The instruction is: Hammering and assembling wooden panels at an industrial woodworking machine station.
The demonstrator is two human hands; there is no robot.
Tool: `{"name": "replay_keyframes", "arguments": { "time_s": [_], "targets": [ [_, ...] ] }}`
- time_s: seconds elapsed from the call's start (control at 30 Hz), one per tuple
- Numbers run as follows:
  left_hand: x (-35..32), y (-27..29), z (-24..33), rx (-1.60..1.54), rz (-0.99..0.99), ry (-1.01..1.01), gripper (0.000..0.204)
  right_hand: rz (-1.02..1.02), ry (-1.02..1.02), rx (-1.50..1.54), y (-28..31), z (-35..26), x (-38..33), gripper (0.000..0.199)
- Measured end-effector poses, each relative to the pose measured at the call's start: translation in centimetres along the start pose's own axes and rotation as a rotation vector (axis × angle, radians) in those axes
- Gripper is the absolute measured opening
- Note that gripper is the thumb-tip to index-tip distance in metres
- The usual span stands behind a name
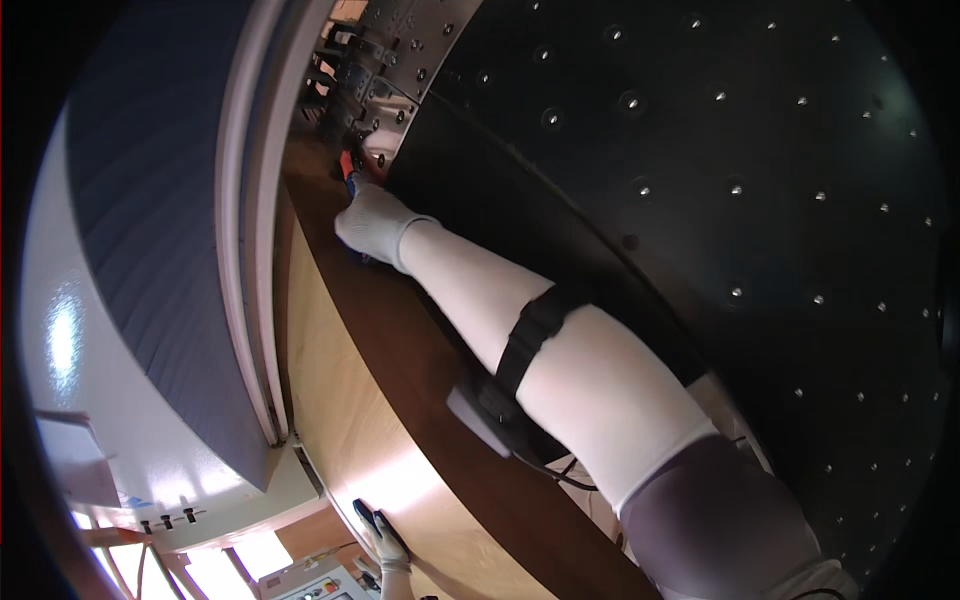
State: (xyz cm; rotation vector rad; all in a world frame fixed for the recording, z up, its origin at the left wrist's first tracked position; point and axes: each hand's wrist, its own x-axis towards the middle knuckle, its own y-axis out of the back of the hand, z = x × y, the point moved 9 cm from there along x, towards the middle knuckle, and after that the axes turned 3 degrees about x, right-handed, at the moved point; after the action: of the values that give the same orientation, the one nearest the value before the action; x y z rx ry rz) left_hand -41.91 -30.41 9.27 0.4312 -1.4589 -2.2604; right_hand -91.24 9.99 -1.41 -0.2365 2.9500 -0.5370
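Note:
My right arm reaches across from the lower right, with a black strap and a small device on the forearm. My right hand (pixel 378 224), in a pale grey glove with blue on its palm side, is closed at the far end of a wooden panel (pixel 370 400). A small red-orange thing (pixel 347 164) shows at its fingertips, beside metal machine parts (pixel 360 75); its kind is too small to make out. At the bottom, my gloved left hand (pixel 387 545) lies with outstretched, dark-blue-tipped fingers on the panel's pale face near its left edge.
A black table (pixel 690 250) studded with shiny metal balls spreads along the right. Pale rails (pixel 250 200) run beside the panel on the left, next to a dark blue-grey ribbed surface (pixel 160 220). A control box (pixel 315 585) with buttons stands at the bottom.

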Motion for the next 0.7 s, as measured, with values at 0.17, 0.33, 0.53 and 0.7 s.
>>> {"name": "replay_keyframes", "arguments": {
  "time_s": [0.17, 0.33, 0.53, 0.7],
  "targets": [
    [0.2, 1.7, -0.5, 0.152, 0.038, -0.024, 0.069, 0.025, -0.118, 0.031, 0.7, -0.9, -2.7, 0.05],
    [-0.2, 0.0, 0.0, 0.155, 0.027, -0.065, 0.068, 0.072, 0.057, -0.184, 1.2, -1.0, -1.2, 0.046],
    [-0.8, -0.5, 1.7, 0.257, 0.028, -0.069, 0.07, 0.117, 0.122, -0.006, 2.8, -0.4, 0.8, 0.069],
    [-0.8, -0.5, 2.5, 0.333, 0.037, -0.056, 0.073, 0.31, 0.059, -0.09, 3.2, -1.6, -1.7, 0.056]
  ]
}}
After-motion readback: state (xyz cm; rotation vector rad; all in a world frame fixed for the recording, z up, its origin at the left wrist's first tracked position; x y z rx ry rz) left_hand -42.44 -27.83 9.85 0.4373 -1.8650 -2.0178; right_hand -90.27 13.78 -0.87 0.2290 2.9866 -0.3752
